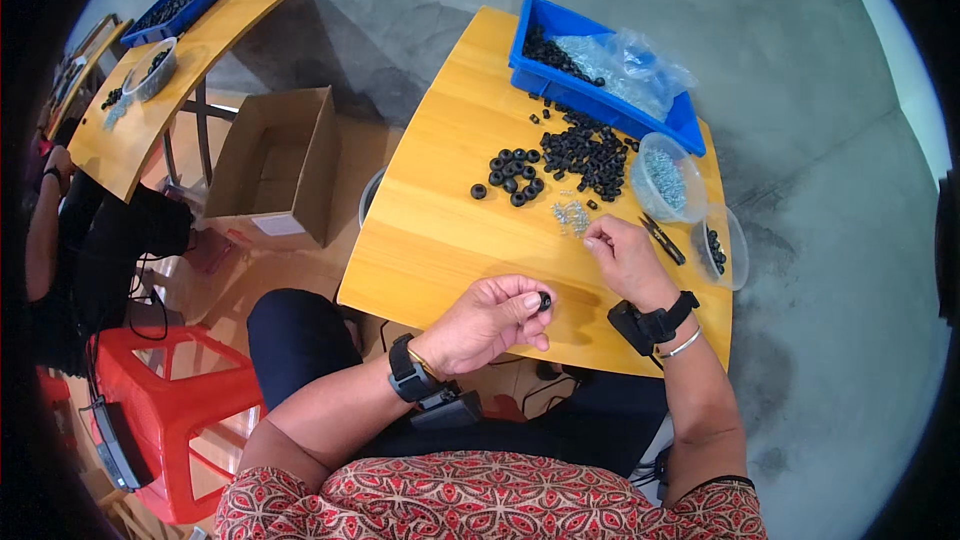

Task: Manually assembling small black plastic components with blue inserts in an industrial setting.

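Observation:
My left hand (490, 320) is above the near edge of the wooden table, thumb and fingers pinched on a small round black plastic part (545, 301). Over the table to its right, my right hand (628, 258) has its fingers bent together; whatever is between the fingertips is hidden. Close to those fingertips lies a small heap of silvery screws (572, 218). A dark slim hand tool (663, 241), perhaps snips, rests beside the right hand. Beyond are a group of round black parts (512, 172) and a larger pile of small black parts (590, 152).
At the table's far side, a blue tray (570, 88) holds black parts and a clear bag (640, 65). Two clear tubs, one with screws (662, 180), one with black parts (738, 250), line the right edge. A cardboard box (270, 170), red stool (165, 410) and another person's arm (45, 210) are left.

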Demonstrator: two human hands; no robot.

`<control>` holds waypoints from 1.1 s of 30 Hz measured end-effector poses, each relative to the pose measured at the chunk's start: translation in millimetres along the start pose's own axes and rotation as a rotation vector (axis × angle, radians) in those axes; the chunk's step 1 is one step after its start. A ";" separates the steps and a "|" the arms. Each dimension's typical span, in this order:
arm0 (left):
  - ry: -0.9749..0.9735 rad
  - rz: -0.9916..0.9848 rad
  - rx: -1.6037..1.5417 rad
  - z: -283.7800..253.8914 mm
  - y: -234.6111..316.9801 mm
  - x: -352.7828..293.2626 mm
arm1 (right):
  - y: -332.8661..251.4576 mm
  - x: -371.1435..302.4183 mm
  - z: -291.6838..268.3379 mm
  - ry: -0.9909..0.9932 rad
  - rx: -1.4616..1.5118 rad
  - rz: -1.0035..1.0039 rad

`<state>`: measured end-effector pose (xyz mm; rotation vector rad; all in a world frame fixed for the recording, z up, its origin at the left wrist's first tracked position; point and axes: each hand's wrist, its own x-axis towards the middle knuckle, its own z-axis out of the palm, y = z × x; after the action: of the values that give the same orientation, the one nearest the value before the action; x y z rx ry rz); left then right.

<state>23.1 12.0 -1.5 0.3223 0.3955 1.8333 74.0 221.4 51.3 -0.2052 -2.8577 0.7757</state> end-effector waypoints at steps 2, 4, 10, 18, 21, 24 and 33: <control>-0.008 0.007 -0.005 -0.4 -0.2 1.7 | -2.2 1.7 1.3 -0.003 -0.029 0.016; -0.018 0.015 -0.010 -0.3 -0.8 1.4 | -5.4 3.9 2.0 -0.006 -0.060 0.031; 0.006 -0.010 -0.018 0.5 0.0 1.6 | -3.1 9.5 4.6 -0.062 -0.204 0.065; 0.008 -0.005 -0.008 -0.7 0.0 -0.2 | 16.1 10.9 0.4 0.041 -0.105 0.048; -0.002 0.005 -0.019 -1.3 0.1 1.1 | 25.8 24.4 -7.0 0.155 -0.154 -0.006; -0.013 0.020 -0.014 -2.8 -0.6 2.5 | 27.9 34.9 -7.6 0.097 -0.189 -0.027; -0.012 0.003 -0.046 -4.6 -0.2 3.6 | 31.0 40.3 -8.3 0.007 -0.282 -0.070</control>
<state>20.3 14.9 -5.7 0.3020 0.3445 1.8402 39.1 259.1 47.7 -0.1421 -2.9392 0.3564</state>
